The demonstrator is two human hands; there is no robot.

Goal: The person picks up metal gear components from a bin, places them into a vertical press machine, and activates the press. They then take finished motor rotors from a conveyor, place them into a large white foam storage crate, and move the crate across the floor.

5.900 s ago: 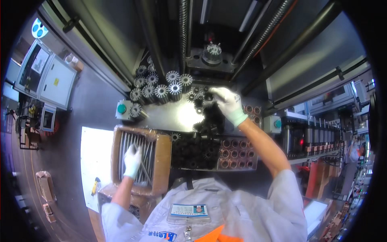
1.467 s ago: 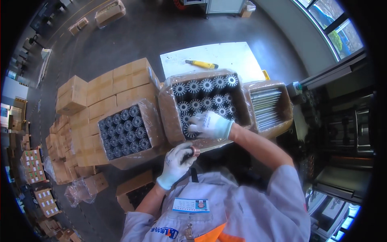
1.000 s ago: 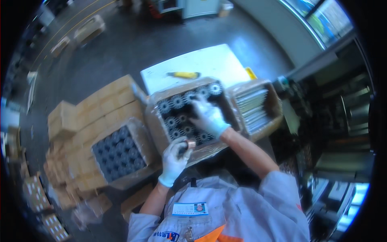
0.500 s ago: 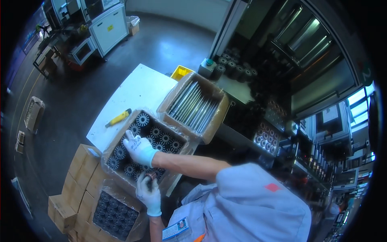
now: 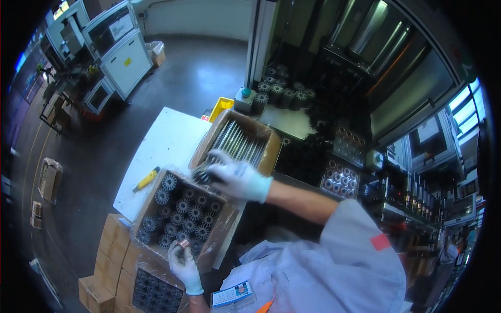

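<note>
My white-gloved left hand [image 5: 185,268] is closed round a small copper-coloured ring-like part [image 5: 182,243], at the near edge of an open cardboard box [image 5: 142,208]. That plastic-lined box holds many dark slotted rotor cores [image 5: 183,205] standing upright. My gloved right hand [image 5: 232,176] is closed round a dark rotor core [image 5: 202,175], slightly blurred, above the box's far right corner. Just beyond that hand, a second box [image 5: 270,156] contains a row of shiny metal shafts [image 5: 239,141].
A yellow cutter [image 5: 146,180] lies on the white table [image 5: 164,138]. Another box of dark cores [image 5: 156,289] stands nearest, beside stacked cartons [image 5: 112,242]. More cores [image 5: 284,94] and a tray of copper-coloured rings [image 5: 339,180] sit on the machine bench at right. A yellow bin [image 5: 223,107] is behind the shaft box.
My right hand has risen out of the core box with a rotor core and moved right toward the shafts. My left hand keeps the copper-coloured part. The view has shifted.
</note>
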